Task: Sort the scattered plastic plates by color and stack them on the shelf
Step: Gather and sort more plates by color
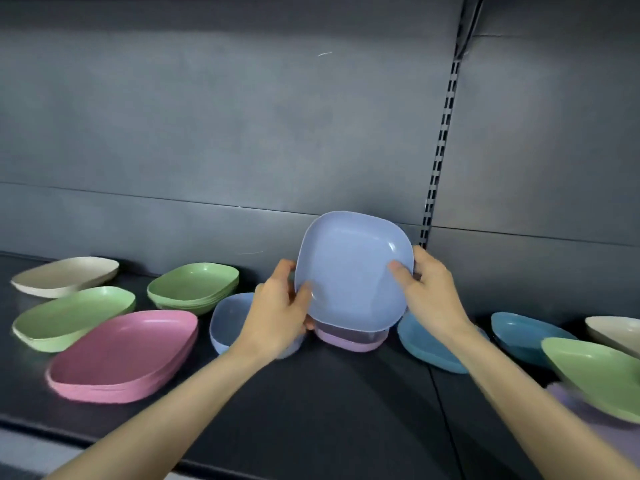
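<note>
Item held: light blue plate (353, 268), squarish with rounded corners, raised off the shelf (329, 410) at centre and tilted so its hollow faces the viewer.
Left hand (277, 317): grasping the plate's left edge, thumb on the inner face, fingers behind.
Right hand (429, 292): grasping the right edge the same way, thumb laid inside the rim.
Beneath it: lilac plate (349, 339), resting on the shelf just under the held plate's lower edge.
Likely destination: pale blue plate (228, 320), just left of centre and partly hidden by the left hand; it looks the closest colour match.
Other groups: green stack (194, 285) far left of centre; pink stack (124, 355) near left; teal plates (429, 344) to the right.
Handling advice: level the plate first, carry it left clear of the lilac one, square its corners with the plate below, then lower until it nests before letting go.
Caution: a tilted release could let it slide off or sit crooked.
</note>
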The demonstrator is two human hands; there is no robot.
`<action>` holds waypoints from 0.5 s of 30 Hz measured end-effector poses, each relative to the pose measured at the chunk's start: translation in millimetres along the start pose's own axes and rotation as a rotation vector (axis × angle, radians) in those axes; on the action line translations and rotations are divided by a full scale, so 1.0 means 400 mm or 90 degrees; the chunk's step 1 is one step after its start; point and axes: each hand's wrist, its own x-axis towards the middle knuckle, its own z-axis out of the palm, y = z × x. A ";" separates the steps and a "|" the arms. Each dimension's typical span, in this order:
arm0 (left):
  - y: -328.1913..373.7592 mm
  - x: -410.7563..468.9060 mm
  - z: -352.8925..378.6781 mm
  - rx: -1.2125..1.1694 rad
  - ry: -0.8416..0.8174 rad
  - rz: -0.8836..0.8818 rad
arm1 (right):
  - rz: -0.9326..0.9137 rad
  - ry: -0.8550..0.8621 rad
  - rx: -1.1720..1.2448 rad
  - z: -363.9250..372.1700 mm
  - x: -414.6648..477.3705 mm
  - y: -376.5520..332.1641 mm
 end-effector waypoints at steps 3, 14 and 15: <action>-0.044 0.007 -0.088 0.138 0.026 0.026 | -0.024 0.009 -0.040 0.081 -0.002 -0.028; -0.210 0.066 -0.289 0.418 -0.134 0.028 | 0.044 0.016 -0.180 0.328 -0.013 -0.072; -0.218 0.073 -0.291 0.441 -0.146 0.032 | 0.059 0.014 -0.193 0.336 -0.012 -0.070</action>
